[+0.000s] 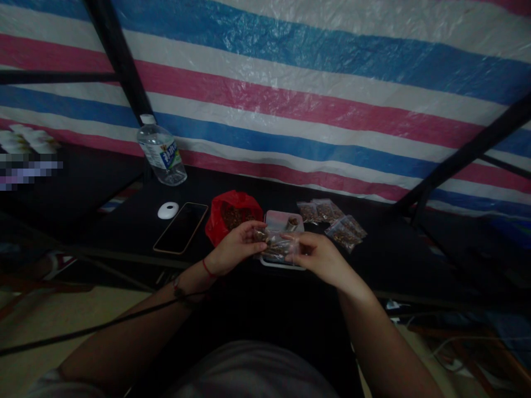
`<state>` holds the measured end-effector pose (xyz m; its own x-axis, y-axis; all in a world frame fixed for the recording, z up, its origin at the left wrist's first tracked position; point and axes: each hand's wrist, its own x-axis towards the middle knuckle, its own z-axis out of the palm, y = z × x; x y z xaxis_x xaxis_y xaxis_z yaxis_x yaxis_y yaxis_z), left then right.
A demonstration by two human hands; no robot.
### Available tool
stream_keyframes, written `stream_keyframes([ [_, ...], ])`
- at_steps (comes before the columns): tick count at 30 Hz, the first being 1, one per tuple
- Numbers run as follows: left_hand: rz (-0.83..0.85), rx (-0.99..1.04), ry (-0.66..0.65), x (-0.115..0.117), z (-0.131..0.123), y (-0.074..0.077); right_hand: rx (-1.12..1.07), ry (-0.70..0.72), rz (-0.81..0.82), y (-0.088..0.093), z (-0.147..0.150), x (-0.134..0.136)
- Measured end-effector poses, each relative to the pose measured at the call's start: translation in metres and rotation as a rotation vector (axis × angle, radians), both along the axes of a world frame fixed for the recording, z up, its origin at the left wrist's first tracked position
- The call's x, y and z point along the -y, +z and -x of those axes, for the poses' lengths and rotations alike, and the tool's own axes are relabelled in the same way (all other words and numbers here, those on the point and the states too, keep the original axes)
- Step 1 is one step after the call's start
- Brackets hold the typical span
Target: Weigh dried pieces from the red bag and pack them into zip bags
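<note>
Both hands hold a small clear plastic bag (275,246) with brown bits inside, above a white tray (284,217). My left hand (235,246) pinches the bag's left end. At its right end, my right hand (318,253) is closed on the plastic. A small metal cup (291,224) with brown contents stands on the tray, just behind the bag. Left of the tray sits an open red plastic bag (215,221) holding loose brown bits. Several filled clear bags (346,232) lie to the right, beyond my right hand.
A phone (181,228) and a white rounded object (168,210) lie on the black table (398,249) at left. Behind them stands a clear plastic bottle (161,152). Black metal posts (120,61) and a striped plastic sheet (290,105) rise behind the table. A dark cable crosses my left forearm.
</note>
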<state>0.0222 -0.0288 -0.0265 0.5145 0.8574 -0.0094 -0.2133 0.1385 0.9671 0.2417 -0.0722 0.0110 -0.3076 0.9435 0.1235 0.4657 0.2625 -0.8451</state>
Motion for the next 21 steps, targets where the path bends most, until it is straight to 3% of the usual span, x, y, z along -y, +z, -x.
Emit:
stream_keyframes([
  [3, -0.018, -0.010, -0.019, -0.004, 0.001, -0.004, -0.012, -0.025, -0.032, 0.001, -0.004, -0.002],
  [5, -0.108, -0.083, 0.072, -0.006, 0.003, -0.006, 0.075, -0.054, -0.095, 0.005, -0.007, -0.003],
  [9, -0.504, -0.332, 0.200, -0.002, 0.009, 0.002, 0.264, 0.023, -0.085, 0.019, -0.007, -0.001],
  [12, -0.816, -0.522, 0.097, 0.011, 0.010, 0.013, 0.357, 0.114, -0.075, 0.030, 0.004, 0.002],
  [14, -0.921, -0.589, 0.008, 0.019, 0.007, 0.018, 0.390, 0.185, -0.061, 0.036, 0.013, 0.004],
  [17, -0.938, -0.626, -0.045, 0.027, 0.002, 0.019, 0.439, 0.214, -0.077, 0.041, 0.026, 0.003],
  [21, -0.857, -0.618, -0.005, 0.030, -0.001, 0.019, 0.410, 0.279, -0.049, 0.043, 0.036, 0.000],
])
